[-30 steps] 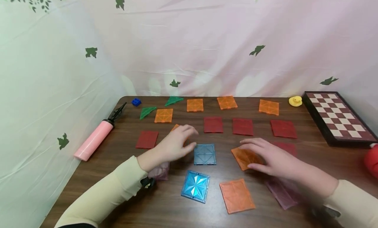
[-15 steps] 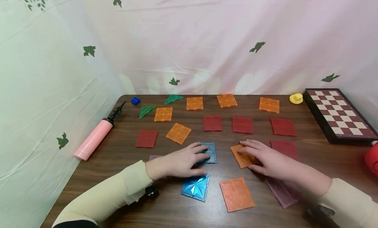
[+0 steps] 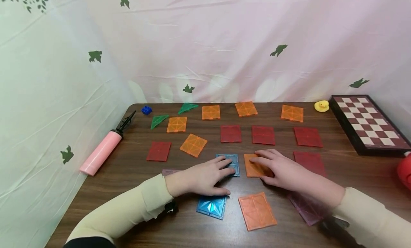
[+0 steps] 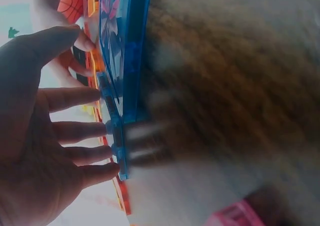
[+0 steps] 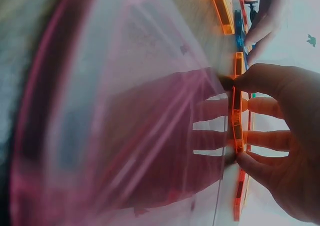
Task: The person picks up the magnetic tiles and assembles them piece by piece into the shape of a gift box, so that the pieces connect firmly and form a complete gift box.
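Observation:
My left hand (image 3: 205,178) rests its fairly straight fingertips on a flat blue magnetic tile (image 3: 235,158) mid-table. Its thumb hangs over a shinier blue tile (image 3: 212,207) with a star pattern, nearer the front. Just right of the first blue tile lies an orange magnetic tile (image 3: 249,166), a narrow gap between them. Thumb and fingers of my right hand (image 3: 284,169) hold this orange tile at its edges; the right wrist view shows the thumb at one end of the tile (image 5: 237,105). A purple tile (image 3: 306,208) lies below the right wrist, large in the right wrist view.
Nearer the front lies a lighter orange tile (image 3: 257,211). Red tiles (image 3: 263,135), orange tiles (image 3: 211,112) and green triangles (image 3: 158,121) spread across the back. A pink pump (image 3: 102,152) lies left; a checkerboard (image 3: 369,123) and yellow duck (image 3: 321,106) stand right.
My left hand has come down right and forward onto the blue tile, which has shifted slightly right. My right hand has slid the orange tile left and turned it square to the blue one.

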`<control>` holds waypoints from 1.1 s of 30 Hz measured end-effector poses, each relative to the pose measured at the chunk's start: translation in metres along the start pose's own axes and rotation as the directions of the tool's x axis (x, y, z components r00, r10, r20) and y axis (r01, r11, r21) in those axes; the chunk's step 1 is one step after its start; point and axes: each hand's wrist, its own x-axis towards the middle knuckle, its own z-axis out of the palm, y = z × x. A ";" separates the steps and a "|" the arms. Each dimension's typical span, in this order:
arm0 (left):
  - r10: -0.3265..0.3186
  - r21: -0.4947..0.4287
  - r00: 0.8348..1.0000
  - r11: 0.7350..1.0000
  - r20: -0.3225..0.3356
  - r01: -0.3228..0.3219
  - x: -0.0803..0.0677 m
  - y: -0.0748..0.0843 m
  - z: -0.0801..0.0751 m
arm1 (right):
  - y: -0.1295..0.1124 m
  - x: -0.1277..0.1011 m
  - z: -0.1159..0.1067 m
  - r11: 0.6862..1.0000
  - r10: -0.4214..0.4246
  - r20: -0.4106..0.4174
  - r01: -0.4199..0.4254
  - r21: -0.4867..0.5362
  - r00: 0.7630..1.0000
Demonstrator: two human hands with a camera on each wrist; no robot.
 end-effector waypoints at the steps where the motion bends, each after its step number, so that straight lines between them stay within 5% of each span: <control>1: 0.001 0.001 1.000 1.000 0.001 -0.001 0.000 0.000 0.000 | 0.000 0.001 0.001 1.000 -0.004 -0.003 0.004 -0.001 1.000; 15: 0.025 -0.015 1.000 1.000 0.013 -0.025 0.004 0.002 0.002 | 0.001 0.007 0.002 0.999 -0.020 0.012 0.020 0.046 1.000; 26: 0.017 0.008 1.000 1.000 0.023 -0.018 0.007 0.002 0.001 | 0.052 0.034 -0.025 0.984 0.154 -0.025 -0.151 0.098 0.988; 33: 0.033 0.023 0.999 0.999 0.009 -0.034 0.008 0.004 0.000 | 0.058 0.044 -0.016 0.988 0.125 0.011 -0.126 0.093 0.992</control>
